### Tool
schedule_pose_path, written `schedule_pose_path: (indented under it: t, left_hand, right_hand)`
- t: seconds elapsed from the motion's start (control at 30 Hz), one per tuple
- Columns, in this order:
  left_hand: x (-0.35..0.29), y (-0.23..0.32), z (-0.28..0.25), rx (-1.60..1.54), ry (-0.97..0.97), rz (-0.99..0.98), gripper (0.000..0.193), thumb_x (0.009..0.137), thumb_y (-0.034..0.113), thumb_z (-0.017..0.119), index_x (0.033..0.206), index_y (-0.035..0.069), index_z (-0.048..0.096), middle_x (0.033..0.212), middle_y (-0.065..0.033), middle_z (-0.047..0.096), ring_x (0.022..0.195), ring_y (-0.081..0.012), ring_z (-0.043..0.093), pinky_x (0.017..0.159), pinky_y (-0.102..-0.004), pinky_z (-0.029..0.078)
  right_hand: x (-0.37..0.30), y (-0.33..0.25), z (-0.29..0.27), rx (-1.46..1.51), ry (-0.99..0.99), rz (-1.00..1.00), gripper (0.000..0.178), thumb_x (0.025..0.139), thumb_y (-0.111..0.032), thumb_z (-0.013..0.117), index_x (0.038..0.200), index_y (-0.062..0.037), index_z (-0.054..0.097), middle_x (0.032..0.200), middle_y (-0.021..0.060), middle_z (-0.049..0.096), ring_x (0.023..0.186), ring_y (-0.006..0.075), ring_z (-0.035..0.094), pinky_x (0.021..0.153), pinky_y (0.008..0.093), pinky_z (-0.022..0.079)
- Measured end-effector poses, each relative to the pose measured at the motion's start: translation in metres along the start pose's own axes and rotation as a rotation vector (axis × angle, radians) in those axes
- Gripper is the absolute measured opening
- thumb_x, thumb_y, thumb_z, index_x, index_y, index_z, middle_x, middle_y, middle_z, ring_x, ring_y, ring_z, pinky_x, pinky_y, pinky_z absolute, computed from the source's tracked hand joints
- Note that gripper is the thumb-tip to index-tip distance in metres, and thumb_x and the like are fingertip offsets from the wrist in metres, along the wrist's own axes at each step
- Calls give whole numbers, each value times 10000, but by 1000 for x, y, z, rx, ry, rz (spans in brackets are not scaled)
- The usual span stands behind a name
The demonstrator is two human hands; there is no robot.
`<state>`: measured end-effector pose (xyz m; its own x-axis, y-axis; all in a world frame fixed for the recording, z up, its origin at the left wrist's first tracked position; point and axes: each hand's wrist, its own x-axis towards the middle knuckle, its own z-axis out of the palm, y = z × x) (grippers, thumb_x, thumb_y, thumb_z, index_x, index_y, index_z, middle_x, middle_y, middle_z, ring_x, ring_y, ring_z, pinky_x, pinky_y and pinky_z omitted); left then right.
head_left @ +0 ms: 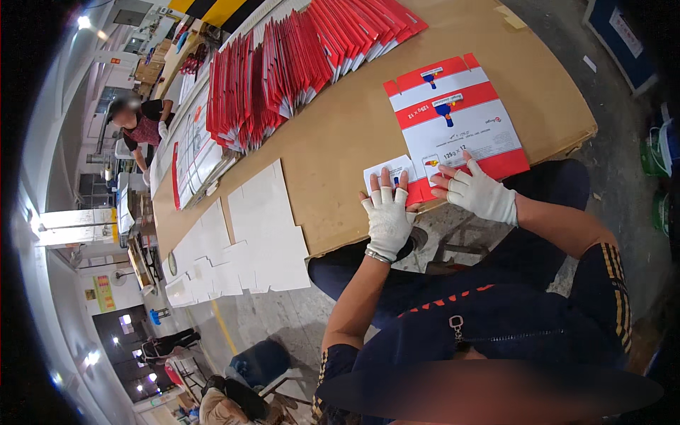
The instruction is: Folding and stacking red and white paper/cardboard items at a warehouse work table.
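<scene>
A red and white printed carton blank lies on the brown table near its front edge, folded flat at least in part. My left hand, in a white fingerless glove, rests with fingers spread on the blank's lower left flap. My right hand, gloved the same way, lies with fingers stretched over its lower edge. Neither hand wraps round the card. Behind stands a long row of folded red cartons, packed on edge. Unprinted white card blanks lie flat to the left, overhanging the table's front edge.
The brown table runs across in front of me. More printed sheets lie stacked at its far left. A co-worker with white gloves stands beyond them. A dark blue board leans at the right; green containers stand below it.
</scene>
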<state>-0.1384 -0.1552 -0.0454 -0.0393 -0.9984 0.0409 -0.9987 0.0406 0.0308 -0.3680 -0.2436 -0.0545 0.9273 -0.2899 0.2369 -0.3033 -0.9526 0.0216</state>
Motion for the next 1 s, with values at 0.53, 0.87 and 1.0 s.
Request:
schedule_pose_path:
  t: [0.53,0.87,1.0]
  left_hand:
    - [0,15,-16,18,-17,-93,653,858,434,586,1426,181,387,1459,-250,294,1352,-445,267,965,-665,312]
    - [17,-13,-18,-202,25,225,669,834,412,598,1394,93,417,1439,-207,328,1354,-412,264,1105,-572,162]
    - [18,-11,-15,-162,-29,156,690,836,438,582,1417,119,392,1527,-186,211,1417,-394,158,1116,-573,108]
  right_hand:
    - [-2,-3,-6,146,-42,60,465,878,-218,443,1314,-70,509,1408,113,456,1360,254,350,1054,685,170]
    - [21,33,-13,403,-31,26,556,748,-332,673,1226,-66,578,1374,95,470,1286,276,398,1086,521,243]
    - [24,26,-11,290,-71,122,659,809,-401,614,1350,-61,455,1480,118,348,1410,300,235,1122,557,155]
